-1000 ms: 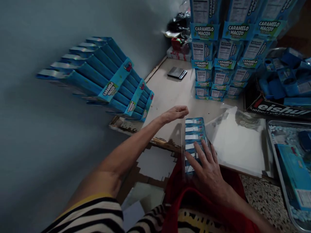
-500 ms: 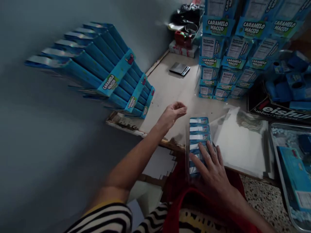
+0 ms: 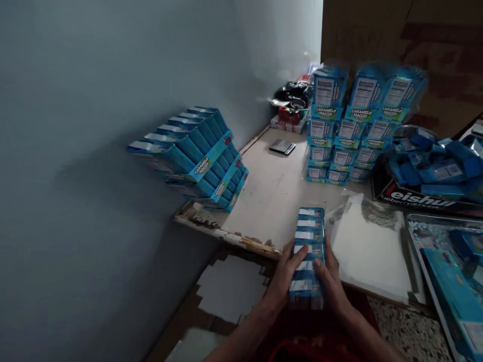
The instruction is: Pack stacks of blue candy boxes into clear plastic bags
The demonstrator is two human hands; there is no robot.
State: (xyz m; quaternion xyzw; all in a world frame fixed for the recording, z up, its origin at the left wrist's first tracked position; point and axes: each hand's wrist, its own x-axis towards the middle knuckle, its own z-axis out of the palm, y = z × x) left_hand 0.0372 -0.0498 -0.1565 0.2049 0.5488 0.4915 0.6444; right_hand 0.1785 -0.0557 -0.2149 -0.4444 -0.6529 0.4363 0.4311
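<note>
A row of several small blue candy boxes wrapped in clear film [image 3: 309, 236] lies at the near edge of the worn table [image 3: 271, 196], its near end over the edge. My left hand [image 3: 284, 274] grips the row's left side with the thumb on top. From the right, my right hand [image 3: 332, 279] holds the same row, fingers curled on its top. Both hands clasp the near end.
Blue "Caramelo Macizo" boxes [image 3: 196, 156] are stacked against the left wall. A taller stack of the same boxes [image 3: 350, 125] stands at the back. A small scale [image 3: 282, 147], clear plastic sheets [image 3: 370, 236], a carton of blue items [image 3: 433, 166] and a metal tray [image 3: 449, 251] lie around.
My left hand came back from the table middle and took hold of the row's left side. My right hand went from lying flat on top to gripping it. The view tilted up.
</note>
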